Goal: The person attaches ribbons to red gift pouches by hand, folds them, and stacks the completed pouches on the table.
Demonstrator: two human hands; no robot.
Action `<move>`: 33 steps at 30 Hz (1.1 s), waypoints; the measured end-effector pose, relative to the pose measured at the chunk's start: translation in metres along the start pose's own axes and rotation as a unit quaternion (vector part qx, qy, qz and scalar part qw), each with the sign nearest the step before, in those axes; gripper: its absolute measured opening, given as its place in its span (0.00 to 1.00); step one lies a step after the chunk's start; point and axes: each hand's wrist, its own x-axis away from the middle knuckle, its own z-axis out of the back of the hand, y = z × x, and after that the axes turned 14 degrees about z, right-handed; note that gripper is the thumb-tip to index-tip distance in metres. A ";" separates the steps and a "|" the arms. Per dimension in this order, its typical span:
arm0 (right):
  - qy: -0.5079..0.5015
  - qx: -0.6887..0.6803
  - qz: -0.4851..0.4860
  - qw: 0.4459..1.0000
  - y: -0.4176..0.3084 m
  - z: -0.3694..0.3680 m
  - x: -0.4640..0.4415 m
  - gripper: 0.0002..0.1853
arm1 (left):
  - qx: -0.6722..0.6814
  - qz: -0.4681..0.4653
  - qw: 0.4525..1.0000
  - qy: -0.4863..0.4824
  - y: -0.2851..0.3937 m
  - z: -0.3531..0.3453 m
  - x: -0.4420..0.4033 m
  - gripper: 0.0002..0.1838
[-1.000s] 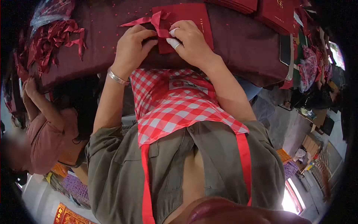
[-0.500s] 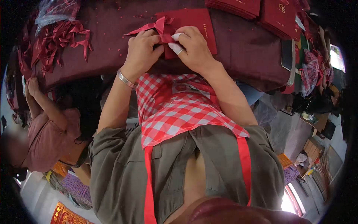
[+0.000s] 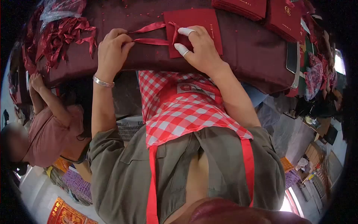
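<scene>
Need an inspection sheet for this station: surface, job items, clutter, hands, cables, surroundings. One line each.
Surface: table under dark red cloth.
Job's things: red card flat on the table; red ribbon at it, two tails stretched leftward.
Clutter: ribbon pile and plastic bag to the left; red stacks to the right.
Hands: left hand closed at the tails' ends; right hand on the card, thumb and forefinger apart, white-covered.
Cables: nothing seen.
Surroundings: another person at far left; grey crate below.

Red ribbon (image 3: 153, 42); deep-red card (image 3: 191, 18); apron (image 3: 186, 112) red-white checked.
</scene>
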 end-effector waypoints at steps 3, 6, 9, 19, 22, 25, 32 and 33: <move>0.005 -0.004 0.009 1.000 0.002 -0.001 0.000 0.18 | 0.020 -0.046 0.998 0.040 0.000 -0.004 -0.008 0.06; -0.005 -0.005 -0.037 0.999 0.000 0.002 -0.006 0.16 | 0.060 -0.007 0.998 -0.014 0.001 -0.007 -0.009 0.06; -0.034 0.002 -0.086 0.996 0.002 0.003 -0.020 0.15 | 0.082 0.000 0.996 -0.039 0.001 -0.010 -0.009 0.05; -0.019 -0.085 -0.147 0.985 0.008 -0.006 -0.030 0.11 | 0.133 -0.018 0.990 -0.041 0.008 -0.014 -0.006 0.05; 0.070 -0.148 -0.166 0.972 0.006 -0.016 -0.027 0.14 | 0.136 -0.022 0.989 -0.046 0.010 -0.015 -0.008 0.05; 0.128 -0.188 -0.171 0.959 0.004 -0.020 -0.032 0.17 | 0.136 -0.029 0.989 -0.048 0.009 -0.015 -0.007 0.06; 0.133 -0.166 -0.126 0.969 0.012 -0.023 -0.029 0.23 | 0.145 0.009 0.985 -0.092 0.005 -0.012 -0.006 0.07; 0.108 -0.090 -0.105 0.985 0.011 -0.023 -0.029 0.25 | 0.145 0.010 0.985 -0.093 0.005 -0.011 -0.006 0.07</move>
